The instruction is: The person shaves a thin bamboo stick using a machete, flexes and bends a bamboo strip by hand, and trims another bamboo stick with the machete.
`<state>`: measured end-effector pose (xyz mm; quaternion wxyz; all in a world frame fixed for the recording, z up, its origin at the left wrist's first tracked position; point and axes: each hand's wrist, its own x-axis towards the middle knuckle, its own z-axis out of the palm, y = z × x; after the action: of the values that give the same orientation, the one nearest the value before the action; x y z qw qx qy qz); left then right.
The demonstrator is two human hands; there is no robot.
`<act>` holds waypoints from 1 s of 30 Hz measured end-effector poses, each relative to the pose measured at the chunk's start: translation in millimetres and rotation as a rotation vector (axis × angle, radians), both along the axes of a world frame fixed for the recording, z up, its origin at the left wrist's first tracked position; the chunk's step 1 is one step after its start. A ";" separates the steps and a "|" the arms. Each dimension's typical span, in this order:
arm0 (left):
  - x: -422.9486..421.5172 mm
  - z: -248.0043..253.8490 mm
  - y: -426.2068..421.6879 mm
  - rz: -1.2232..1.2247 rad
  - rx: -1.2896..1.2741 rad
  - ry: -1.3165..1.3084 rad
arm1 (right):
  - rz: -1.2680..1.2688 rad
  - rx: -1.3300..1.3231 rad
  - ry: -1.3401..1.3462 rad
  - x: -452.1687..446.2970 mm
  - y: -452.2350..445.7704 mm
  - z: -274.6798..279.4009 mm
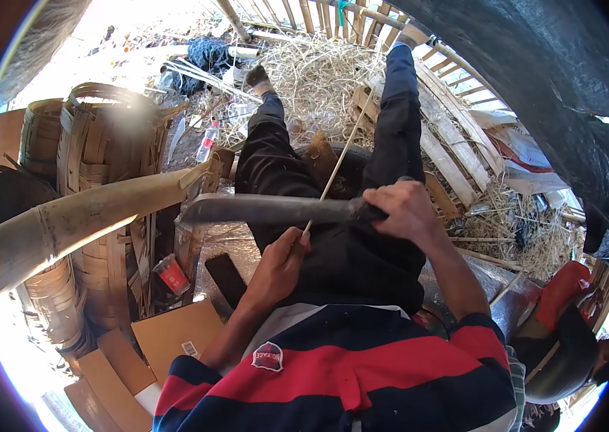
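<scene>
My shirt: striped (340, 360) in red and dark blue, at 6 o'clock, with a small badge (268, 356) on it.
My right hand: (405, 209) closed around the handle of the big knife (268, 209), thumb side up front.
Blade: long, dark, pointing from my grip toward 9 o'clock, crossing over the strip; whether it touches, I cannot tell.
My left hand: (281, 265) narrowed, thumb and fingers pinching the near end of the strip, just below the blade.
Strip: thin and pale (344, 157), running from my left fingers under the blade, out toward 1 o'clock between my legs.
Trousers: black (351, 266), legs stretched toward 12 o'clock.
Bamboo pole: thick (81, 216), at 9 o'clock, its split end toward the knife tip.
Baskets: woven (99, 144), between 9 and 10 o'clock.
Cup: red (172, 274), at 8 o'clock, near a dark phone (225, 279).
Cardboard: (175, 331) between 7 and 8 o'clock.
Shavings: pale heap (312, 72) at 12 o'clock.
</scene>
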<state>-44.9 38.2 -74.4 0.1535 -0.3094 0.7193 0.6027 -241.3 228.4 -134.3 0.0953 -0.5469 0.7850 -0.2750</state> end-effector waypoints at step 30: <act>-4.4 -6.1 -0.6 0.003 -0.037 -0.012 | -0.284 0.158 -0.240 -17.0 23.6 2.1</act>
<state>-49.3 37.6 -80.5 0.1511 -0.3169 0.7290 0.5877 -258.3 252.0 -132.2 0.1908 -0.3847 0.8565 -0.2863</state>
